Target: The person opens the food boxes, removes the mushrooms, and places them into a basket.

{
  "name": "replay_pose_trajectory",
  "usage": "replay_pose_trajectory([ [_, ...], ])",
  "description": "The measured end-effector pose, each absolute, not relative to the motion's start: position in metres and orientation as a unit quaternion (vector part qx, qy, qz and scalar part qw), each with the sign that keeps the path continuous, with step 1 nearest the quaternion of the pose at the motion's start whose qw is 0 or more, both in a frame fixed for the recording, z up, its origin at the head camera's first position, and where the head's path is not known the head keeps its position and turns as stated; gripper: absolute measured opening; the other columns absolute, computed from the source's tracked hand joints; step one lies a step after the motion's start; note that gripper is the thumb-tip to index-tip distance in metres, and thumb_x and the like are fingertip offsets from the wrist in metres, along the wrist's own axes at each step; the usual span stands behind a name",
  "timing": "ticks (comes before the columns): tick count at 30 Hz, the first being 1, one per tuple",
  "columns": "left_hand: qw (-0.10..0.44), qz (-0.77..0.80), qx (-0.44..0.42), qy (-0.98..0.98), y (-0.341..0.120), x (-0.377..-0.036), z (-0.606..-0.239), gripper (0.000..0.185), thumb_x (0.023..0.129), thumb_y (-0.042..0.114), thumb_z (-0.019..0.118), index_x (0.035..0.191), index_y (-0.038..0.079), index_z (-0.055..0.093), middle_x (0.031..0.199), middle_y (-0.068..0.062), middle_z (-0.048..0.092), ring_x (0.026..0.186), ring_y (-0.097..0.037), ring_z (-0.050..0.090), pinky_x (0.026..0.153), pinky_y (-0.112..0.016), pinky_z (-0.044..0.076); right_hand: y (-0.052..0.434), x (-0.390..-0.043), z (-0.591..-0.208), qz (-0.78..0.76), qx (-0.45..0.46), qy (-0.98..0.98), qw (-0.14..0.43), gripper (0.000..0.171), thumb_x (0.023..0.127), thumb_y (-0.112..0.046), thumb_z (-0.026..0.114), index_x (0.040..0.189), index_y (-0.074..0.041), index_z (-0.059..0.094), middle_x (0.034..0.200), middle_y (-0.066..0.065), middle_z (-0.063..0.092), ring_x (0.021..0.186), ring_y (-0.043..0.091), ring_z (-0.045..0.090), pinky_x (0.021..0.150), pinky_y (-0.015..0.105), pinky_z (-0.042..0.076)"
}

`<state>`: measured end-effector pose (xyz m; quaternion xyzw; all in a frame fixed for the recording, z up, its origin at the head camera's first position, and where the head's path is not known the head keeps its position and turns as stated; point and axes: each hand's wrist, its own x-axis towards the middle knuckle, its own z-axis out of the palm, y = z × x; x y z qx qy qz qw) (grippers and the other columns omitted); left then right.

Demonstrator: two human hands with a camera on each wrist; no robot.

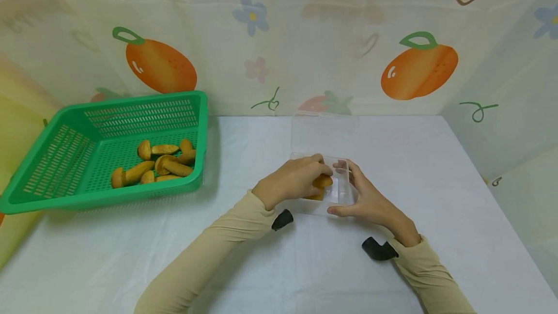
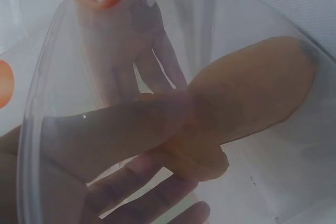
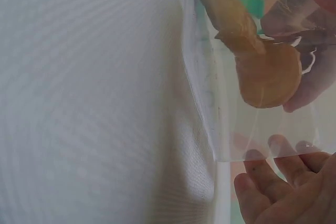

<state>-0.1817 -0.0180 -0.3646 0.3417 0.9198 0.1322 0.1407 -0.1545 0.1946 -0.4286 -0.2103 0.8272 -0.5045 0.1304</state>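
Note:
A clear plastic box [image 1: 341,192] with its lid [image 1: 323,132] raised stands on the white cloth. My left hand [image 1: 298,178] reaches into it from the left, its fingers curled around a brown mushroom [image 1: 323,181]. Another mushroom [image 1: 315,196] shows below that hand, partly hidden. Through the clear wall, the left wrist view shows a mushroom [image 2: 262,85] lying along the box. My right hand [image 1: 370,198] holds the box at its right end, thumb at the front and fingers at the back. In the right wrist view, a mushroom [image 3: 268,72] shows through the plastic.
A green plastic basket [image 1: 65,159] stands at the left with several mushrooms [image 1: 139,171] in it. Behind the table [image 1: 261,275] hangs a printed curtain [image 1: 287,38]. Black wrist pieces [image 1: 378,250] sit by both sleeves.

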Motion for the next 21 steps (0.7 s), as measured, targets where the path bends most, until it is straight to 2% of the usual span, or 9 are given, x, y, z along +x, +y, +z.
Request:
replay_pose_trajectory([
  [3,0.141,0.141,0.346,0.917,-0.019,-0.181,-0.365,0.043,0.088,0.020,0.077,0.129,0.017,0.066,0.114,0.001,0.060,0.097,-0.011,0.056,0.085,-0.027,0.052,0.195,-0.154,-0.429,-0.507,-0.208,0.826,0.133,0.107,0.075,-0.023,0.088,0.153,-0.009,0.017,0.157,0.012,0.029,0.146,0.044,0.026,0.114,0.066,0.029],
  [10,0.159,0.188,0.352,0.903,-0.024,-0.181,-0.365,0.036,0.087,0.014,0.077,0.119,0.015,0.061,0.106,0.004,0.064,0.094,-0.014,0.056,0.083,-0.027,0.049,0.194,-0.154,-0.430,-0.507,-0.206,0.826,0.135,0.109,0.074,-0.023,0.088,0.154,-0.009,0.015,0.157,0.013,0.027,0.147,0.044,0.024,0.116,0.066,0.025],
  [15,0.162,0.183,0.362,0.900,-0.027,-0.180,-0.362,0.041,0.086,0.012,0.078,0.125,0.014,0.064,0.113,0.001,0.064,0.096,-0.014,0.057,0.086,-0.025,0.050,0.194,-0.154,-0.430,-0.507,-0.206,0.826,0.136,0.107,0.075,-0.024,0.087,0.153,-0.011,0.016,0.157,0.011,0.028,0.147,0.044,0.025,0.113,0.063,0.032],
  [17,0.160,0.179,0.364,0.900,-0.029,-0.180,-0.361,0.044,0.085,0.012,0.078,0.127,0.014,0.066,0.116,-0.001,0.062,0.098,-0.014,0.057,0.089,-0.025,0.050,0.194,-0.154,-0.430,-0.507,-0.207,0.826,0.137,0.106,0.075,-0.024,0.087,0.153,-0.011,0.016,0.157,0.011,0.028,0.146,0.045,0.027,0.109,0.060,0.037],
  [21,0.161,0.185,0.372,0.895,-0.032,-0.180,-0.359,0.041,0.085,0.010,0.079,0.124,0.010,0.066,0.115,-0.002,0.064,0.099,-0.015,0.057,0.090,-0.026,0.050,0.194,-0.154,-0.430,-0.508,-0.205,0.825,0.138,0.106,0.075,-0.024,0.087,0.153,-0.012,0.016,0.157,0.011,0.028,0.146,0.045,0.028,0.106,0.057,0.040],
])
